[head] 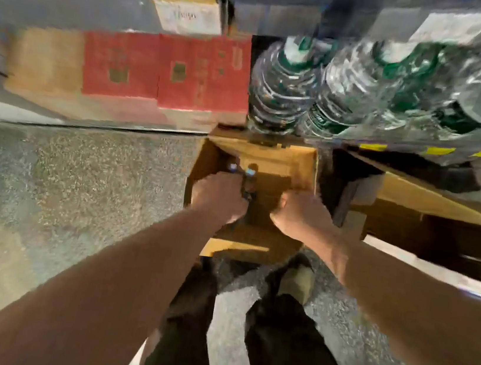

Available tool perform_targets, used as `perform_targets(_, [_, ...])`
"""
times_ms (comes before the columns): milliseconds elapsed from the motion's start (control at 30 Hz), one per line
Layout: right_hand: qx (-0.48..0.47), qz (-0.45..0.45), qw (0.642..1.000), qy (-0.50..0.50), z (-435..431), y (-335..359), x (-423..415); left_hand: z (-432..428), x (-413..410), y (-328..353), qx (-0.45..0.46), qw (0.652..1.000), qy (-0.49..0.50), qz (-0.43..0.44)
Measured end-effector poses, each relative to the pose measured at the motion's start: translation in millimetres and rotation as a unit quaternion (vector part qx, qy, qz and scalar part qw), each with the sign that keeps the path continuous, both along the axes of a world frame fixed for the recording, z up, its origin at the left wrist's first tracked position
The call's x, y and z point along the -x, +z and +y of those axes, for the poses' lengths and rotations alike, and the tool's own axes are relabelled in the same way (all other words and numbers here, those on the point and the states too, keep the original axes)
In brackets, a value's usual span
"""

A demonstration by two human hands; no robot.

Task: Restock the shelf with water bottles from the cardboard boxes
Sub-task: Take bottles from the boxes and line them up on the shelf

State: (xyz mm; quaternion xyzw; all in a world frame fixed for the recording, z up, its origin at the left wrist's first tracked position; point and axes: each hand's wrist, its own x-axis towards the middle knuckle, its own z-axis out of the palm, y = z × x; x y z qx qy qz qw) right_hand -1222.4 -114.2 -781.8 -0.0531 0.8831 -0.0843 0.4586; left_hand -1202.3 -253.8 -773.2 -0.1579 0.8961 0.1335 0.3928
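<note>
Both hands are down inside an open cardboard box (255, 156) on the floor at 12 o'clock from the feet. The left hand (218, 196) is closed around the necks of small water bottles (247, 180), whose pale caps are seen just beyond the knuckles; the count is blurred, two at least. The right hand (299, 214) is curled deep in the box, but whether anything is clamped there cannot be told, as the fingers are hidden. Filled bottles are judged moderately heavy for their size, with thin, springy walls that dent if squeezed at mid-body; the stiff neck and cap ring is the better place for the grip. Smooth film may be slippery, so several lifted at once could slide. Large ribbed water jugs (282, 92) with green labels, clear and glossy, are packed on the shelf at 1 o'clock. Red-printed cartons (168, 73) are seen at 11 o'clock, matte and square-edged. A second opened box (431, 221), apparently empty, lies at 3 o'clock. The floor (79, 178) is speckled and rough-looking.
</note>
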Motion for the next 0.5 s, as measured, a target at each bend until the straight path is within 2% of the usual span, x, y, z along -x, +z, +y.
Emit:
perform_targets(133, [-0.002, -0.052, 0.995, -0.084, -10.9, -118.3, -3.4, -6.4, -16.1, -118.2, -0.033, 0.998, 0.042, -0.032])
perform_targets(233, [0.012, -0.083, 0.981, -0.172, -24.3, -204.8, -4.4, -11.5, -21.8, -196.4, -0.035, 0.985, 0.158, -0.064])
perform_targets(300, [0.012, -0.098, 0.969, -0.228, -35.1, -250.6, -7.4, -15.0, -23.2, -242.0, -0.050, 0.950, 0.294, -0.098])
perform_targets(400, [0.015, -0.121, 0.963, -0.241, -47.1, -305.6, -12.6, -17.9, -21.6, -300.0, -0.117, 0.865, 0.481, -0.085])
perform_targets(500, [0.044, -0.134, 0.941, -0.309, -50.5, -347.5, -21.2, -22.1, -22.9, -336.2, -0.152, 0.836, 0.521, -0.081])
